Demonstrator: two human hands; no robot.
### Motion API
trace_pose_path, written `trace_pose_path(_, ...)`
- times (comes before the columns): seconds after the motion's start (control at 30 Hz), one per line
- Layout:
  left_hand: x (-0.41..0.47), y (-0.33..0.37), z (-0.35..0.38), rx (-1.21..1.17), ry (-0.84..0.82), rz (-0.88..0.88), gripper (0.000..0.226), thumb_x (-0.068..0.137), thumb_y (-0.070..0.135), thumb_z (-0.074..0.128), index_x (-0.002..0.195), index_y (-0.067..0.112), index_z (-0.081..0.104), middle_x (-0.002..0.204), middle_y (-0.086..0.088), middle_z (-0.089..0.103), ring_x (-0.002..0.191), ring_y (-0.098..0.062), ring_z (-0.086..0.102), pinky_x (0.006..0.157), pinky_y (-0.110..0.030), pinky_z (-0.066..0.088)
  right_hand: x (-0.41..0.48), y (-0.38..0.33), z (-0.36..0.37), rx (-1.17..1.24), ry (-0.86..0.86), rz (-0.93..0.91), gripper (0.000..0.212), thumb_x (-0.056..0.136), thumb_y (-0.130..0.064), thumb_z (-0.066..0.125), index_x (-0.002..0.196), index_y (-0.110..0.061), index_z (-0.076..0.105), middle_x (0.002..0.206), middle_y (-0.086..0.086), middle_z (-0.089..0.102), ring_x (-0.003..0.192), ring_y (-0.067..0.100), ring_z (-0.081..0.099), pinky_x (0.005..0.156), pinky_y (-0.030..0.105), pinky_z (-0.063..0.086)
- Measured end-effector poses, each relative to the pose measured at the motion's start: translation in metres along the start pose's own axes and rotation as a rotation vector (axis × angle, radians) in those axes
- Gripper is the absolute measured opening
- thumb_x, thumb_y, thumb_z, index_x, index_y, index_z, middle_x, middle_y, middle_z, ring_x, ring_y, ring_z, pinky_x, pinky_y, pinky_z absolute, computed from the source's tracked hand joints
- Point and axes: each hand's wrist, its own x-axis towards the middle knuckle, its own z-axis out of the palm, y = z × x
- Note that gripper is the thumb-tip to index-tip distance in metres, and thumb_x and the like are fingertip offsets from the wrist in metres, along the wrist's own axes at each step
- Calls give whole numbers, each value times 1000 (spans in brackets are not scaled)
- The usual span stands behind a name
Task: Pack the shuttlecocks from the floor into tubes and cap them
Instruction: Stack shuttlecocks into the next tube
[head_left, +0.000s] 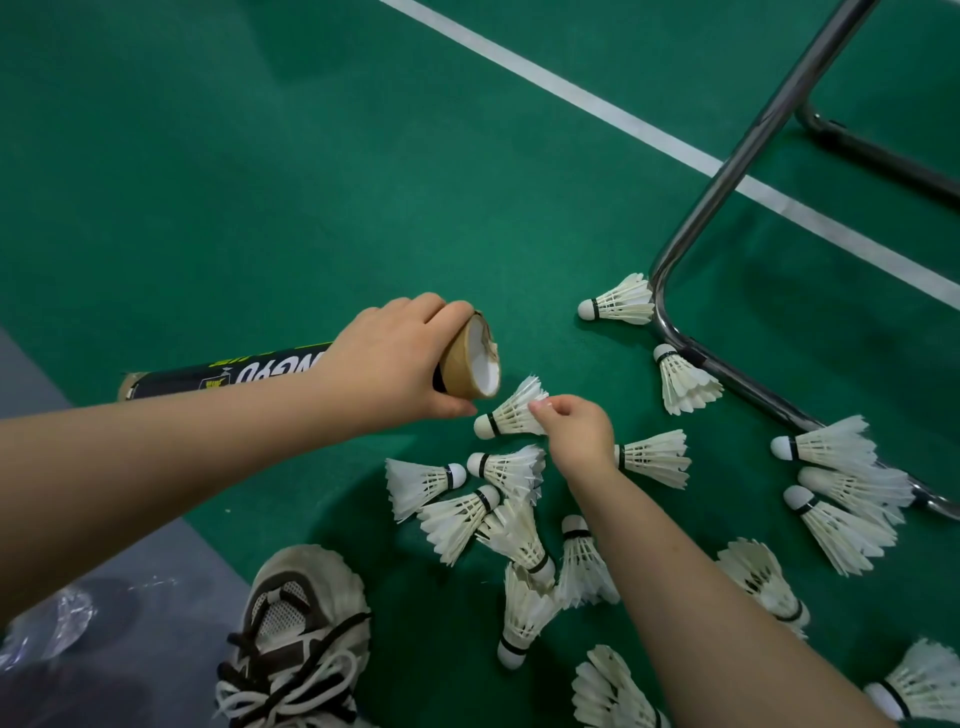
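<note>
nearby, chrome frame (743, 150) among shuttlecocks (621, 301)

Approx. 16 shuttlecocks (618, 304), some overlapping so count rough. 1 tube (249, 371). 2 hands: left hand (395, 364), right hand (576, 428). 1 shoe (296, 634). 1 metal frame (724, 187). 1 white line (571, 88).

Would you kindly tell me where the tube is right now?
Head view, centre-left: the left hand holds the tube, its mouth beside the shuttlecock the right hand pinches.
</note>
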Motion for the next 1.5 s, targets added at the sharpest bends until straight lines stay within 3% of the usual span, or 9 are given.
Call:
trace_pose_path(0.07, 0, -1, 1, -3, 5, -6, 82, 65, 60, 70, 131, 24, 36, 120, 0, 49, 106, -24, 48, 89, -40, 43, 0, 2, -5, 128, 8, 47, 25, 90, -29, 57, 84, -6, 67, 77, 12, 64, 73, 19, 55, 72, 34, 48)
trace_pose_path(0.2, -1, -1, 1, -4, 11, -6, 83, 64, 61, 70, 130, 24, 37, 118, 0, 50, 104, -24, 49, 87, -39, 44, 0, 3, -15, 329, 25, 92, 22, 92, -22, 56, 71, -22, 62, 75, -5, 63, 78, 15, 56, 78, 29, 41)
trace_pose_path(0.4, -3, 1, 3, 7, 5, 10, 83, 64, 61, 70, 131, 23, 37, 118, 0, 50, 104, -24, 50, 87, -40, 44, -5, -2, -22, 586, 58, 120, 17, 94, -19, 53, 94, -10, 67, 87, -2, 66, 84, 12, 60, 87, 30, 43)
trace_pose_path(0.63, -1, 6, 6, 18, -17, 27, 82, 65, 60, 70, 130, 23, 37, 117, -1, 51, 102, -24, 50, 86, -40, 44, -11, -30, -45, 946, 203, -52, 20, 95, -13, 49, 82, -16, 64, 82, -2, 66, 78, 11, 61, 89, 33, 49)
trace_pose_path(0.83, 1, 16, 4, -1, -2, 46, 77, 65, 62, 68, 127, 26, 38, 111, 2, 51, 97, -21, 50, 82, -38, 45, -27, -51, -58, 710, 111, -263, 22, 93, -13, 51, 79, -20, 66, 75, -9, 66, 72, 5, 58, 78, 21, 48)
trace_pose_path(1.17, 2, 28, 1, -16, 29, 71, 74, 66, 62, 64, 124, 21, 42, 109, -2, 53, 98, -25, 53, 80, -37, 45, -50, -60, -56, 109, -651, -362, 19, 76, -21, 65, 94, -18, 69, 100, -2, 66, 95, 8, 58, 94, 27, 43)
trace_pose_path(1.23, -1, 35, -1, -22, 15, 94, 73, 64, 61, 62, 123, 22, 42, 107, -1, 52, 96, -24, 52, 78, -36, 44, -54, -63, -54, -66, -690, -375, 21, 65, -18, 60, 81, -5, 63, 86, 3, 57, 82, 14, 52, 78, 38, 46)
trace_pose_path(1.37, -7, 51, 5, 31, -48, 184, 76, 58, 56, 69, 123, 26, 42, 104, 1, 51, 93, -21, 52, 72, -34, 44, -57, -68, -48, -406, -791, -365, 36, 70, 6, 55, 54, -13, 28, 60, 2, 29, 55, 14, 22, 48, 26, 18)
trace_pose_path(1.5, -3, 45, 4, 18, -30, 115, 69, 64, 55, 67, 121, 26, 41, 103, 1, 50, 93, -22, 52, 72, -35, 45, -56, -59, -42, -105, -634, -348, 27, 65, 2, 60, 54, -15, 42, 60, -1, 42, 58, 14, 36, 53, 26, 30)
